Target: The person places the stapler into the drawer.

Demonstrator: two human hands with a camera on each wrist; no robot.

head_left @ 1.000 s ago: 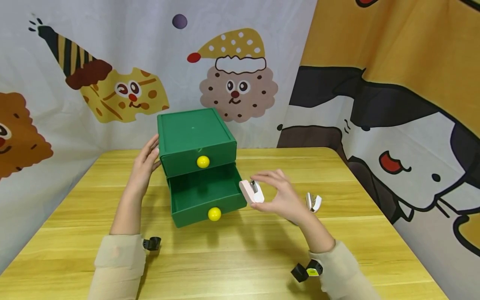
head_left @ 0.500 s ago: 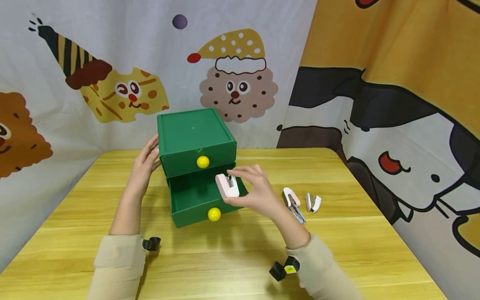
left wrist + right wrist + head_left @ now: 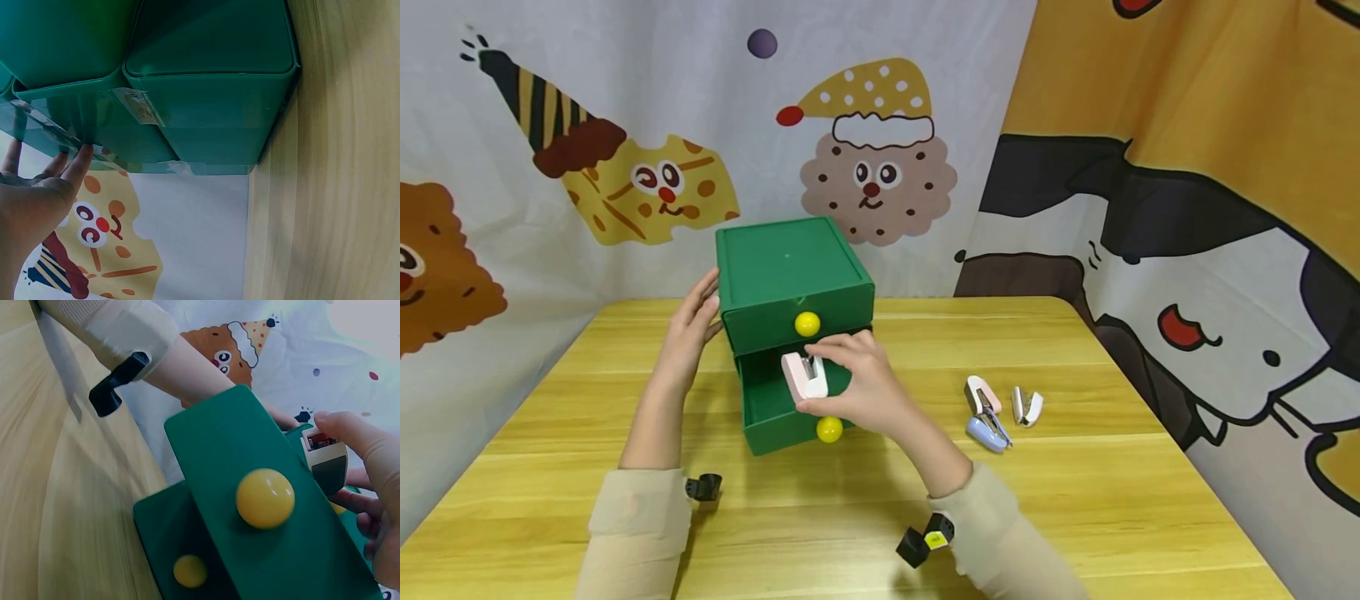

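Note:
Between the thumb and fingers of my right hand (image 3: pixel 861 379), a small pink and white stapler (image 3: pixel 803 377) is pinched above the pulled-out drawer (image 3: pixel 760 400) of a green drawer cabinet (image 3: pixel 790 258). In the right wrist view, the stapler (image 3: pixel 328 465) is at the rim of that drawer, behind its yellow knob (image 3: pixel 265 498). My left hand (image 3: pixel 688 325) rests on the cabinet's left side; the left wrist view shows its fingertips against the taped green wall (image 3: pixel 119 125), fingers fairly straight. The drawer above is closed, and its yellow knob (image 3: pixel 807 324) faces me.
To the right on the wooden table (image 3: pixel 1075 500) lie a pink and white stapler (image 3: pixel 982 394), a blue stapler (image 3: pixel 988 434) touching or close to it, and a white stapler (image 3: pixel 1027 407). Another yellow knob (image 3: pixel 190 571) shows lower on the cabinet. A printed curtain (image 3: pixel 647 75) hangs behind.
My right hand has carried the pink and white stapler leftward, from beside the drawer to above it. The blue stapler has come into view. My left hand has stayed put.

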